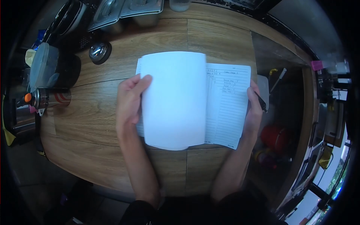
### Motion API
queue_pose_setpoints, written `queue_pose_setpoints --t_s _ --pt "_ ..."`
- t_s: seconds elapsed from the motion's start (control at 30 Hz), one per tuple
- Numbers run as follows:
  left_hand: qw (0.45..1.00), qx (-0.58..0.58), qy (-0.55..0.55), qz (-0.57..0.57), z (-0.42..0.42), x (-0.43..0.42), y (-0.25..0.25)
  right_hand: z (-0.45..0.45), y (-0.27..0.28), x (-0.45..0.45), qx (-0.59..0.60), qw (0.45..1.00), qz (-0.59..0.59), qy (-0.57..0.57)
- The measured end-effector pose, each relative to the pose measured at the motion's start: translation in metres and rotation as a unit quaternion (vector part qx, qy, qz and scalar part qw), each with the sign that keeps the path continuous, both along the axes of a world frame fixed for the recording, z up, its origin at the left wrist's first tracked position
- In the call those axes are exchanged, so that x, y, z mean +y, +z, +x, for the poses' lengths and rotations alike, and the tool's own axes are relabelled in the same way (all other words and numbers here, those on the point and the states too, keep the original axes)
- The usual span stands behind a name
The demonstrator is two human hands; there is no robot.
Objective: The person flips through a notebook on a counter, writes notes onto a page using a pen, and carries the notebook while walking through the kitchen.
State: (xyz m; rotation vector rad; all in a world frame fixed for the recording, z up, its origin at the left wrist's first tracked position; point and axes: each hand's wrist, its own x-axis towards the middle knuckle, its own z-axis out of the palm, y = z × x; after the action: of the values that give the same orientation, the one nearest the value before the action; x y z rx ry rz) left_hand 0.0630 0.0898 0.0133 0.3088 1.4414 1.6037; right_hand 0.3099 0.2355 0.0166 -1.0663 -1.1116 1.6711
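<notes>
An open notebook is held over the wooden table. Its left side is a blank white sheet or cover (174, 101), slightly bowed, with edges of other pages showing behind it. On the right lies a lined page (229, 108) with handwriting near its top. My left hand (130, 96) is closed on the left edge, thumb on top of the white sheet and fingers behind it. My right hand (254, 108) grips the right edge of the lined page, thumb in front. A black pen (261, 102) sticks out past that hand's fingers.
A silver call bell (100, 51) stands on the wooden table (90, 131). Left of it are a lidded container (47, 67) and a can-like canister (54, 98). Metal lidded pans (140, 8) line the back. Beyond the table's right edge, a red object (275, 137) sits lower down.
</notes>
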Motion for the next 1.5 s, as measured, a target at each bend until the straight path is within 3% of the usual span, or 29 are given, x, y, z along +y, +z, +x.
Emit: queue_pose_setpoints --t_s 0.1,0.4,0.73,0.93,1.03,1.2,1.27,1.3,1.37,1.4,1.47,1.5 --pt "0.996 0.035 0.073 -0.033 -0.017 -0.015 -0.007 -0.001 -0.002 0.001 0.038 0.998 -0.047 -0.022" --pt "0.988 0.139 0.031 -0.058 -0.016 -0.019 -0.003 -0.001 -0.003 0.000 0.054 0.997 -0.060 -0.017" --pt "0.996 0.082 0.008 -0.014 -0.027 -0.033 -0.009 -0.003 0.000 -0.001 0.032 0.998 -0.054 -0.019" --pt "0.997 0.005 0.069 0.016 -0.038 -0.040 -0.022 0.001 -0.004 0.001 0.019 0.999 -0.027 0.004" --pt "0.999 0.030 0.005 0.029 -0.052 -0.052 -0.038 0.002 -0.003 -0.001 0.010 1.000 -0.008 0.013" --pt "0.986 -0.037 0.160 0.010 -0.030 -0.036 -0.009 0.006 -0.004 0.000 0.027 0.999 0.002 0.030" --pt "0.983 -0.044 0.179 -0.007 -0.023 -0.029 0.007 0.008 -0.004 0.001 0.154 0.986 -0.021 0.066" --pt "0.978 -0.052 0.199 -0.021 -0.021 -0.028 0.010 0.005 -0.002 -0.001 0.153 0.986 -0.020 0.064" --pt "0.990 -0.017 0.138 -0.012 -0.027 -0.038 -0.007 -0.012 0.007 -0.014 0.282 0.952 -0.029 0.118" --pt "0.997 0.020 0.077 -0.003 -0.031 -0.045 -0.014 -0.021 0.008 -0.019 0.283 0.951 -0.029 0.118" --pt "0.998 0.022 0.047 -0.027 -0.037 -0.056 -0.017 -0.040 0.012 -0.034 0.157 0.976 0.041 0.142" --pt "0.998 0.025 0.019 -0.049 -0.040 -0.060 -0.016 -0.054 0.021 -0.046 0.213 0.971 -0.008 0.111"
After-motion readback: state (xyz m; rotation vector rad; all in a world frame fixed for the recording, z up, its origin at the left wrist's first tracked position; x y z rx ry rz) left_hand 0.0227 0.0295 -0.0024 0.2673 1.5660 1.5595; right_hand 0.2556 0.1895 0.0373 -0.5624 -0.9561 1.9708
